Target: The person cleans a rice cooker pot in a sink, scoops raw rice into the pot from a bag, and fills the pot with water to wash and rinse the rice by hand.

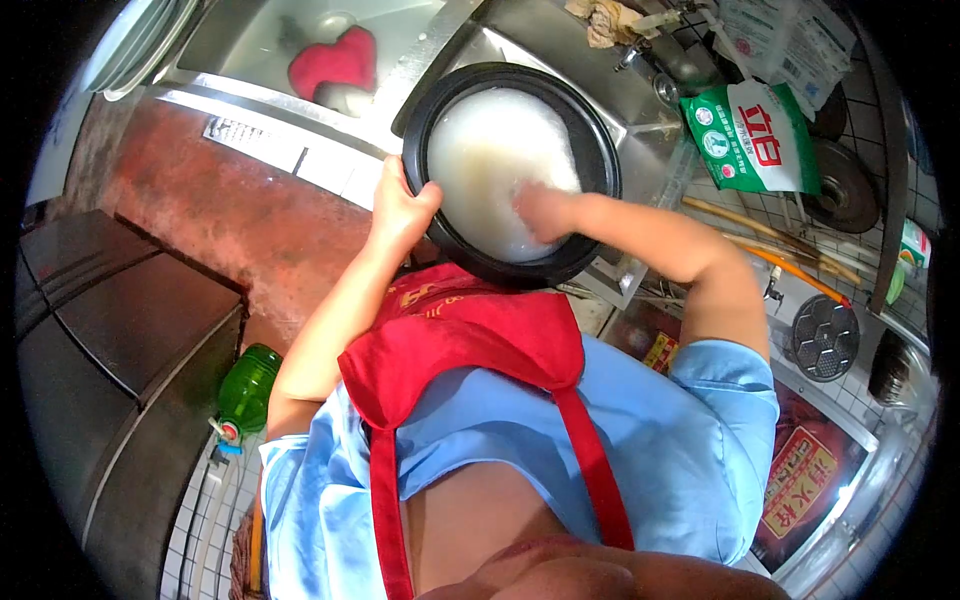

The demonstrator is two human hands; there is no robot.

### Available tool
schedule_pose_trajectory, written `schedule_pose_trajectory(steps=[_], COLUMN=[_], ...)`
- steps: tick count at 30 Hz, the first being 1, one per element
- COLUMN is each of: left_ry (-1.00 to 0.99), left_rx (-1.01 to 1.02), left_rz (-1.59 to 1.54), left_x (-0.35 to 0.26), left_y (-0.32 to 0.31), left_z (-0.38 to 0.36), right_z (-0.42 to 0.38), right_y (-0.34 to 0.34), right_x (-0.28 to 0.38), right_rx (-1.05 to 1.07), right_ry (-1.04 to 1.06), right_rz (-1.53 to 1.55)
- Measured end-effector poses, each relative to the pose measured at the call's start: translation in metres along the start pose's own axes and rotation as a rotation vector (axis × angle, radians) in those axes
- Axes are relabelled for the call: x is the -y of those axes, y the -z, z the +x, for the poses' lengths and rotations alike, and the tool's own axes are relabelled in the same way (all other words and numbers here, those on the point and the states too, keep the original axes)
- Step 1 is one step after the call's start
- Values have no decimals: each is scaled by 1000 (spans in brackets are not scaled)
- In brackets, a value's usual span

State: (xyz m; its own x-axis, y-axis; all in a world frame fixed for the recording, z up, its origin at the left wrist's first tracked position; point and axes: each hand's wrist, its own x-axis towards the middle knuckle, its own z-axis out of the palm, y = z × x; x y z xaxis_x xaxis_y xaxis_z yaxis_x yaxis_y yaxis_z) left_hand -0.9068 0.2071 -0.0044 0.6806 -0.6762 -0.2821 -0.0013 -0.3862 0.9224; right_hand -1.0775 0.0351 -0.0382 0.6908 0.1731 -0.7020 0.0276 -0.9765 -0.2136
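Observation:
A round black pot point(605, 165) full of cloudy, whitish water point(490, 140) is tilted over the edge of the steel sink. My left hand point(405, 208) grips its left rim, with the thumb on top. From the right, my right hand point(545, 212) reaches into the pot. Its fingers are under the cloudy water and blurred, so what they touch is hidden.
The left basin point(250, 60) holds water and a red heart-shaped thing point(335, 62). Right of the right basin point(590, 70) stand a green-and-white detergent bag point(745, 135) and a tap point(635, 55). A green bottle point(250, 390) sits low on the left.

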Motion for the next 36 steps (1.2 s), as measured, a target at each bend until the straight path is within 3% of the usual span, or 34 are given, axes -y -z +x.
schedule_pose_trajectory(steps=[2,5,8,11,13,15,20,23,26,27,30,31,34,35,36], left_ry=[1,15,-1,11,23,17,10,10,3,-18,-33,-32,-27,-29,-26], left_rx=[6,40,62,81,89,98,94,84,86,82,72,69,87,93,90], left_rz=[-1,32,55,26,5,-8,-79,-59,-49,-41,-17,-8,-38,-103,-96], left_x=[3,5,5,-2,-3,1,14,12,12,13,13,12,17,16,15], left_y=[-1,0,3,5,6,5,1,2,2,2,2,1,1,0,1], left_z=[2,4,5,4,3,5,8,7,8,8,8,9,11,10,11], right_z=[2,27,59,88,88,93,63,56,15,7,-11,-11,-5,-3,-2], right_y=[0,-2,-1,16,11,8,32,26,17,16,34,28,5,9,10], right_x=[21,47,43,22,-3,-22,-17,-11,6,-2,-22,-28,-13,-11,-13], right_rx=[-11,-82,-276,-371,-661,-692,-183,76,-340,-356,-196,-397,-664,-485,-602], right_ry=[72,-48,80,136,278,263,-190,-204,-145,35,-28,-125,-479,-373,-259], right_rz=[87,532,746,240,27,-33,116,137,148,107,366,322,4,-15,-20])
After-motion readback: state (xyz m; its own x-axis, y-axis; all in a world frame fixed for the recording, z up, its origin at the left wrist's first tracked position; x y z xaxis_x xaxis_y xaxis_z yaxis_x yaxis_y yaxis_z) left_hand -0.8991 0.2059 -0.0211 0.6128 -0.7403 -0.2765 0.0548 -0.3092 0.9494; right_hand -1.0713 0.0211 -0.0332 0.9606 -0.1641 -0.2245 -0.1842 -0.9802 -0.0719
